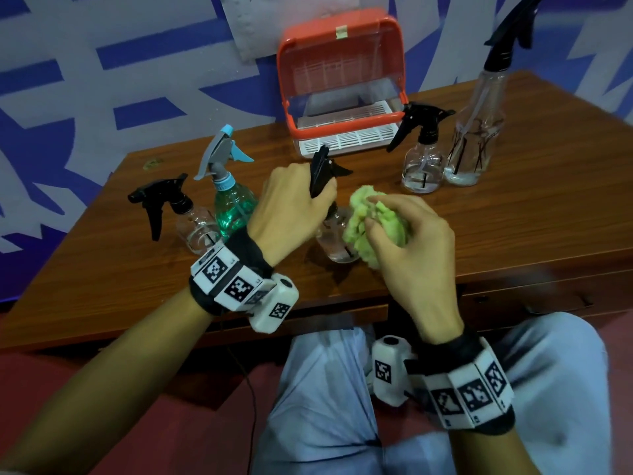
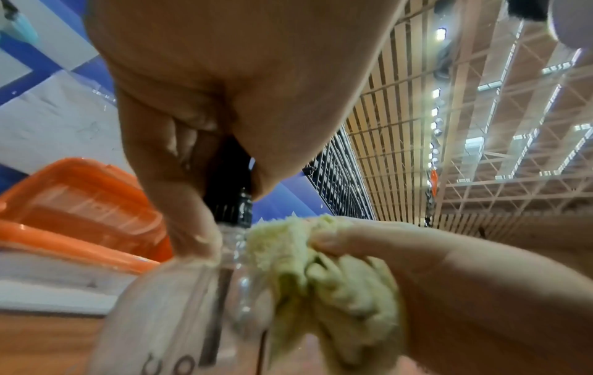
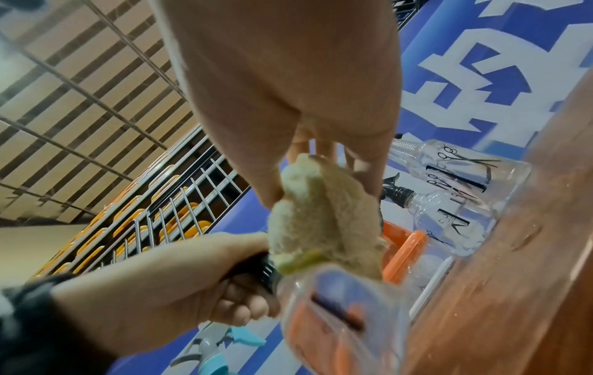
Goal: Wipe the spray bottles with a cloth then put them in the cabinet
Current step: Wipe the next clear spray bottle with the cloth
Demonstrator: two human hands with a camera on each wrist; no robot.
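While seated at counter:
Left hand: grip curled round bottle neck.
Right hand: grip bunching cloth against bottle.

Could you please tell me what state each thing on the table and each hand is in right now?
left hand: grips the sprayer head of the held bottle.
held bottle: clear, upright on the table, cloth against it.
cloth: green, bunched in the right hand.
cabinet: lid open, nothing visible inside.
teal bottle: upright.
small bottle on the left: upright.
two clear bottles on the right: upright, side by side.
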